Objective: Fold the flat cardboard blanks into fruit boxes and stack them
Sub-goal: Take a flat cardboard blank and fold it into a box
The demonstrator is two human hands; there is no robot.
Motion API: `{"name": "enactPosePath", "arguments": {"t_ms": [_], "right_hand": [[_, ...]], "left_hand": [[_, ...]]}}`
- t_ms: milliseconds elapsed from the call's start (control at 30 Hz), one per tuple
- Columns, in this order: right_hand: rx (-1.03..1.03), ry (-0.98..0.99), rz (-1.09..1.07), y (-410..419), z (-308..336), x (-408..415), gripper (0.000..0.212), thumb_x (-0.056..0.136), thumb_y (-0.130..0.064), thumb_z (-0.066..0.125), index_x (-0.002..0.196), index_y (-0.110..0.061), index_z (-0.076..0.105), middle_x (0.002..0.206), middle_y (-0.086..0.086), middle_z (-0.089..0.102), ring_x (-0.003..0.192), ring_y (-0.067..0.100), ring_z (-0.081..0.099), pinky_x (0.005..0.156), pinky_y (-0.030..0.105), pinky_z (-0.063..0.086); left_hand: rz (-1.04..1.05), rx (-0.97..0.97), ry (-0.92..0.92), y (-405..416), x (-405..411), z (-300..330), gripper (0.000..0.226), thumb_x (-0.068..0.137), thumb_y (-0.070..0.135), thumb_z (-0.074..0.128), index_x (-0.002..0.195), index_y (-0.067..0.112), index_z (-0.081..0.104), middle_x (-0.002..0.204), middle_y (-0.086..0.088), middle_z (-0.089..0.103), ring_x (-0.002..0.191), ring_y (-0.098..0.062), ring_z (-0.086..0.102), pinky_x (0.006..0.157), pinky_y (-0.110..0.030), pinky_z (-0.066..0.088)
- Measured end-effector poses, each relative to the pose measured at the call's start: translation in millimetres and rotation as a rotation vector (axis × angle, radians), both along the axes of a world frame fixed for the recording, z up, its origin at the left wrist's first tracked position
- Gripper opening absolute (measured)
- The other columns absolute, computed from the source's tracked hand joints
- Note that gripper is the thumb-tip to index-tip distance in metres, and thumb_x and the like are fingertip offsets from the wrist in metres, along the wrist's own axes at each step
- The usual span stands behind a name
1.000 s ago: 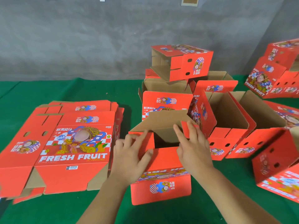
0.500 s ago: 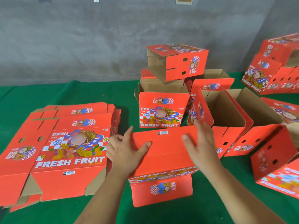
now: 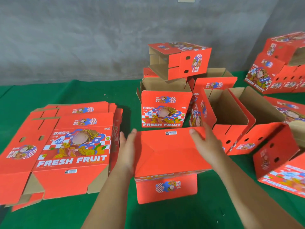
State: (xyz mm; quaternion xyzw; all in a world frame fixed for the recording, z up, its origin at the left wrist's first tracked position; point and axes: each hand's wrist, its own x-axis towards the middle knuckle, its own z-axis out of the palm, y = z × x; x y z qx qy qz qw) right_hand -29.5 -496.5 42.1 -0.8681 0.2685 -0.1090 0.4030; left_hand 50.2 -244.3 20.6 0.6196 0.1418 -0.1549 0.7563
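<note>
Seemingly mid-fold, a red fruit box (image 3: 168,152) stands on the green desk (image 3: 85,90), its plain red flaps closed across the upper face and a printed flap hanging down the near side. What lies inside it is hidden by those flaps. The person's left hand (image 3: 127,151) lies flat along the box's left edge, fingers straight and together, though its fingertips are blurred. The right hand (image 3: 206,142) presses flat on the right part of the top panel, fingers extended, gripping nothing; the thumb's position is hard to make out.

To the left, a stack of flat blanks (image 3: 66,146) marked "FRESH FRUIT" lies on the desk, its lower sheets mostly covered by the top one and its near left corner cut off by the frame edge. Behind the box, a heap of folded boxes (image 3: 165,109) rises, one lying on its side on top (image 3: 181,60), others open to show brown cardboard insides. More boxes (image 3: 280,70) at the far right are cut off by the frame edge, their print smeared and partly unreadable.

Green cloth covers the desk, and a rough grey concrete wall (image 3: 82,38) closes the room behind it.
</note>
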Motion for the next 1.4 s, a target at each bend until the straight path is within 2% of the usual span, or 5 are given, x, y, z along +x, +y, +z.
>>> {"name": "enactPosePath", "arguments": {"t_ms": [400,733,967,1133,1400], "right_hand": [[0.44,-0.652,-0.174,33,59,-26,0.029,0.089,-0.059,0.058,0.087,-0.031,0.069,0.088,-0.01,0.069,0.084,0.011,0.063,0.076,0.035,0.051],[0.029,-0.581,-0.117,-5,54,-49,0.039,0.093,-0.017,0.065,0.131,-0.026,0.061,0.135,0.004,0.052,0.123,0.012,0.053,0.108,0.044,0.045],[-0.464,-0.086,0.351,52,48,-60,0.109,0.07,-0.078,0.056,0.155,-0.059,-0.009,0.167,-0.012,-0.028,0.155,0.026,-0.024,0.122,0.058,0.009],[-0.578,-0.347,0.24,32,54,-54,0.088,0.085,-0.056,0.062,0.162,-0.035,0.024,0.172,0.014,0.004,0.156,0.045,-0.002,0.124,0.063,0.016],[-0.884,-0.455,0.172,-119,122,-27,0.075,0.097,-0.048,0.066,0.161,-0.028,0.033,0.17,0.011,0.016,0.156,0.039,0.017,0.126,0.052,0.019]], "left_hand": [[0.106,-0.351,-0.069,31,-8,41,0.037,0.092,0.053,0.062,0.126,0.039,0.067,0.111,0.002,0.078,0.096,-0.017,0.076,0.08,-0.045,0.06],[-0.108,-0.375,-0.248,-5,-24,33,0.039,0.094,0.018,0.063,0.13,0.008,0.053,0.135,-0.023,0.064,0.122,-0.04,0.062,0.108,-0.066,0.042],[0.054,-0.211,-0.385,-70,-53,76,0.017,0.083,0.034,0.08,0.084,0.023,0.068,0.088,-0.02,0.07,0.074,-0.028,0.063,0.064,-0.048,0.055],[-0.033,-0.133,-0.361,-101,-81,85,0.034,0.074,0.038,0.078,0.094,0.015,0.064,0.131,-0.043,0.042,0.109,-0.046,0.057,0.092,-0.068,0.052],[-0.702,-0.02,-0.499,-148,-46,131,0.043,0.096,0.024,0.068,0.137,0.034,0.059,0.142,0.001,0.06,0.123,-0.017,0.065,0.1,-0.03,0.055]]}}
